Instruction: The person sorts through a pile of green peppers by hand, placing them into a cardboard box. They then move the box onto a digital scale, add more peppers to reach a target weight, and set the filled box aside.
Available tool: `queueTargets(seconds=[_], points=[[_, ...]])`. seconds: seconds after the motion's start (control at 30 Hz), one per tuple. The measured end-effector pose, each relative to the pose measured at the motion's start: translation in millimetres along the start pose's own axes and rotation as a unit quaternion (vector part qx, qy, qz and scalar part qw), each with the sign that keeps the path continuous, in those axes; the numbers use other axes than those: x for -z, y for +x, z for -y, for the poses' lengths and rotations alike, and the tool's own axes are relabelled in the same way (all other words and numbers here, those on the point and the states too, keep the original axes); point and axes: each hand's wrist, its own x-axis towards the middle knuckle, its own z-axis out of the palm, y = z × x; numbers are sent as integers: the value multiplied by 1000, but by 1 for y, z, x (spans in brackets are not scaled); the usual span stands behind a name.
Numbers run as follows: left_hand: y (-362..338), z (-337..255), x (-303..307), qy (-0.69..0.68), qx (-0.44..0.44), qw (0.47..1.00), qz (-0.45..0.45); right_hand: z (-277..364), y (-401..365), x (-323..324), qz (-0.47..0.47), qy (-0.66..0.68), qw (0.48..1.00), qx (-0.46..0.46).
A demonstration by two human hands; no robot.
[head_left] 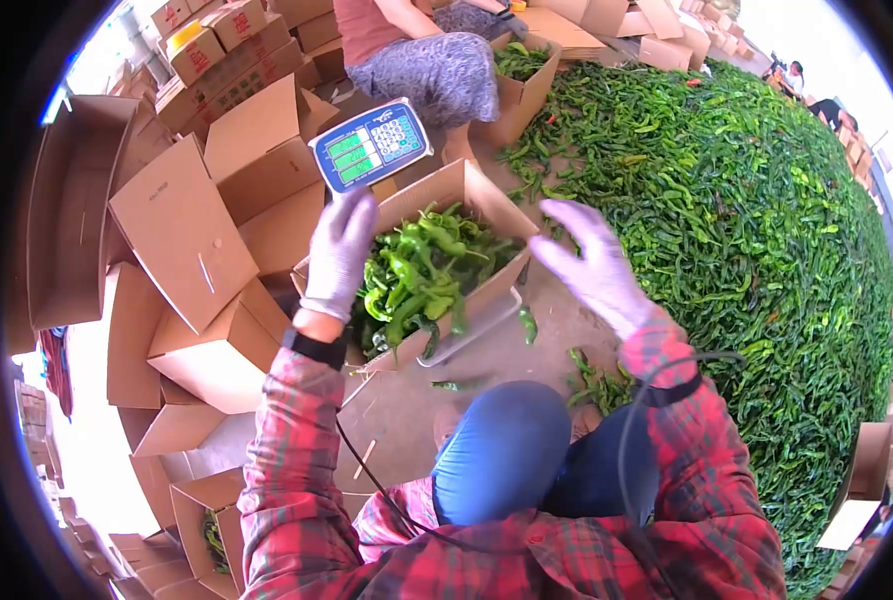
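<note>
An open cardboard box (486, 290) filled with green peppers (421, 270) stands in front of me, on a scale whose pale tray edge shows below it. Behind its far left corner is the scale's display (371, 146) with lit green readouts. My left hand (342, 250), in a thin whitish glove, is over the box's left side, fingers extended, holding nothing. To the right of the box, my right hand (594, 262), gloved the same way, is spread and empty, its fingertips near the right rim.
A large heap of green peppers (756, 260) fills the right side. Empty cardboard boxes (191, 235) crowd the left. A seated person (431, 75) is beyond the scale, beside another box of peppers (522, 95). Loose peppers (596, 385) lie on the floor by my knees.
</note>
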Motion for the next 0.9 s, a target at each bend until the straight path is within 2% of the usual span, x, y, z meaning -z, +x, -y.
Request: queueTargets(seconds=[0.03, 0.07, 0.13, 0.2, 0.27, 0.33, 0.4, 0.47, 0.5, 0.6, 0.63, 0.73, 0.77, 0.87, 0.9], points=[[1, -17, 15, -23, -30, 999, -23, 2, -5, 14, -6, 8, 999, -37], [-2, -38, 30, -103, 21, 994, -40, 2, -11, 27, -11, 17, 997, -73], [-16, -56, 66, -59, -5, 996, -60, -5, -26, 45, -19, 50, 992, -117], [-39, -54, 96, -101, -5, 993, -64, -26, -43, 49, -29, 158, 974, -160], [-69, -39, 120, -50, 60, 995, -55, -32, -58, 52, -22, 155, 971, -182], [-103, -27, 131, -24, 119, 992, -31, -38, -66, 51, 5, 130, 977, -169], [-133, -3, 138, 43, 139, 989, -29, -36, -69, 50, 35, 89, 984, -153], [-153, 11, 141, 40, 176, 983, -17, -26, -68, 50, 68, 33, 988, -134], [-160, 12, 138, 20, 192, 981, -21, -25, -67, 50, 80, -20, 993, -88], [-173, 22, 131, -29, 218, 975, -39, -10, -62, 51, 121, -52, 990, -45], [-175, 22, 132, -37, 251, 967, -12, -12, -63, 46, 121, -50, 991, -38], [-177, 22, 115, -42, 235, 971, -32, 2, -41, 19, 88, 3, 995, 37], [-180, 21, 107, -27, 228, 973, -25, 27, -27, 15, 118, -4, 992, 47], [-173, 16, 89, 23, 189, 982, -5, 63, 18, -48, 209, 58, 969, 120], [-173, 11, 85, 36, 183, 982, -1, 70, 22, -82, 261, 16, 961, 95]])
